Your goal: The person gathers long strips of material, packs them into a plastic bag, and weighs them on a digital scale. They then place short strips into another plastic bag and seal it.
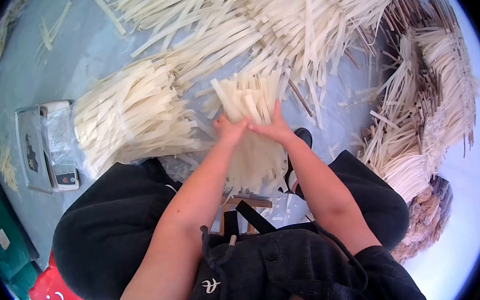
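The left hand [230, 130] and right hand [272, 130] grip a bundle of pale flat strips [252, 104], fingers partly curled round its sides, thumbs close together; left of the fingers lies a plastic-wrapped sheaf [128, 117]; beyond them, loose strips [298, 28].

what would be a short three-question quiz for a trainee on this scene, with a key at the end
1. True or false: the left grip and right grip are both on the narrow bundle of pale, flat, wood-like strips.

2. Which thing stands left of the larger bundle of pale, flat, wood-like strips in the picture?
a) a blue ceramic mug
b) a silver-and-white, boxy electronic scale
c) a yellow metal hammer

3. Fill the gap: the red, rounded, plastic-looking object with white markings is at the picture's lower ____.

Key: 1 true; 2 b; 3 left.
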Demonstrator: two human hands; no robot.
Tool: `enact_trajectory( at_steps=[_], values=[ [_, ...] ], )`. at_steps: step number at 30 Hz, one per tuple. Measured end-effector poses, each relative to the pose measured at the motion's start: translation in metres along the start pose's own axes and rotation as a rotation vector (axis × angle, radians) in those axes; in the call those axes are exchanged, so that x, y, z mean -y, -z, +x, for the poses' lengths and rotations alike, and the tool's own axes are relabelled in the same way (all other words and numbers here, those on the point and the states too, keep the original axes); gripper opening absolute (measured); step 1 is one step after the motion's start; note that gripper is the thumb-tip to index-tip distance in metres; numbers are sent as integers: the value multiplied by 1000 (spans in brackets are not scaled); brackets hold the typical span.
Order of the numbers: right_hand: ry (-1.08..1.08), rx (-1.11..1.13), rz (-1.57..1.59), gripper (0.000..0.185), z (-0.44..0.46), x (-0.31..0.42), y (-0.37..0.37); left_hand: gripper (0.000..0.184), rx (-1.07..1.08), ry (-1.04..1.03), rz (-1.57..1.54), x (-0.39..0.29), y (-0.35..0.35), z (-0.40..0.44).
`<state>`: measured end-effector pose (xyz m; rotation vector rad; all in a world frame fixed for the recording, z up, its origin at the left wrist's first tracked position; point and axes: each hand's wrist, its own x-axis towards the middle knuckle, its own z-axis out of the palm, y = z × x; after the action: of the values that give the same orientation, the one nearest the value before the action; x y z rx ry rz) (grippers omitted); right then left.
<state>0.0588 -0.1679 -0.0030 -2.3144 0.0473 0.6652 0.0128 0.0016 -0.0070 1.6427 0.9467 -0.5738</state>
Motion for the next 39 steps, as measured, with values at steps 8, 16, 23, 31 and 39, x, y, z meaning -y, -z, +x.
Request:
enact_trajectory(
  at_steps=[8, 16, 23, 31, 39],
  values=[
    [543, -251, -322, 37, -32, 73, 11, 50, 77, -14, -488, 45, 9, 21],
    [360, -38, -435, 40, -47, 79, -43, 71, 170, 9, -455, 29, 26, 6],
    [144, 148, -188, 43, -30, 69, -37, 81, 386, 26, -638, 36, 35, 7],
    [214, -94, -333, 47, -44, 78, -55, 79, 475, -35, -795, 34, 32, 10],
    [-34, 206, 194, 46, -32, 92, -52, 62, 159, -67, -775, 15, 32, 0]
  ],
)
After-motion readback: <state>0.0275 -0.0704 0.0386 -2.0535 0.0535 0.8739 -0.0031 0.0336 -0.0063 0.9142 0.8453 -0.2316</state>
